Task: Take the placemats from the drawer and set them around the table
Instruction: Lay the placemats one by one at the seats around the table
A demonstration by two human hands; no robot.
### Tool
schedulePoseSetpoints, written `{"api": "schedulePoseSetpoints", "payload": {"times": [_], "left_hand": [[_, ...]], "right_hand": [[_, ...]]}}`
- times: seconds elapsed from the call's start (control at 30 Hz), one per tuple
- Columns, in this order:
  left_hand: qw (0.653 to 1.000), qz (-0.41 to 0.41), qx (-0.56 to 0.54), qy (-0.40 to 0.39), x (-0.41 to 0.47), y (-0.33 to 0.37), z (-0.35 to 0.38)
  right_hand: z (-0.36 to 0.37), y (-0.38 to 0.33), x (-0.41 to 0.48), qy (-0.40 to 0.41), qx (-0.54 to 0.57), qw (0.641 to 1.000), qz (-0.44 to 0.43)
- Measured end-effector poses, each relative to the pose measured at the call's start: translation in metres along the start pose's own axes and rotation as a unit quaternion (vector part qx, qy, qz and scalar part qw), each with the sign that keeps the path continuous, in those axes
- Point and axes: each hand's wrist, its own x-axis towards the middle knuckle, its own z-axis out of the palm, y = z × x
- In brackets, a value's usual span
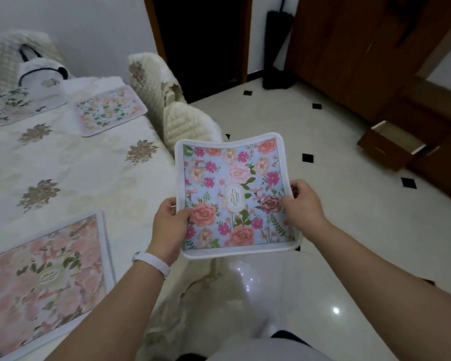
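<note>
Dim, soft light; glare on floor tiles (336, 310); blurred, warped edges.

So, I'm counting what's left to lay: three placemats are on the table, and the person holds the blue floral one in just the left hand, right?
Not quite. The head view shows both hands gripping the blue floral placemat: left hand on its left edge, right hand on its right. Three placemats do lie on the table.

The placemat (235, 194) is pale blue with pink and coral flowers and a white border, the tablecloth (76, 165) cream with brownish floral motifs, the floor (349, 230) white with black diamonds.
</note>
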Motion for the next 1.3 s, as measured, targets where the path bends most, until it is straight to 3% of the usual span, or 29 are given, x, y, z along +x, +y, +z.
{"api": "schedulePoseSetpoints", "payload": {"times": [0.3, 0.57, 0.83, 1.0, 1.3], "left_hand": [[0.999, 0.000, 0.001, -0.046, 0.016, 0.033, 0.141], [0.996, 0.027, 0.036, -0.077, 0.099, 0.064, 0.208], [0.997, -0.019, 0.025, -0.075, 0.230, 0.092, 0.288], [0.997, -0.020, 0.022, -0.076, 0.302, 0.124, 0.306], [0.999, -0.012, -0.050, 0.017, 0.376, 0.169, 0.274]], "right_hand": [[-0.109, 0.020, 0.079, 0.051, 0.001, 0.999, 0.010], [-0.122, 0.020, 0.162, 0.080, 0.018, 0.996, 0.021], [-0.119, -0.027, 0.312, 0.083, -0.045, 0.995, 0.037], [-0.105, -0.068, 0.395, 0.066, -0.073, 0.995, 0.025], [-0.051, -0.132, 0.479, 0.024, -0.049, 0.998, -0.027]]}}
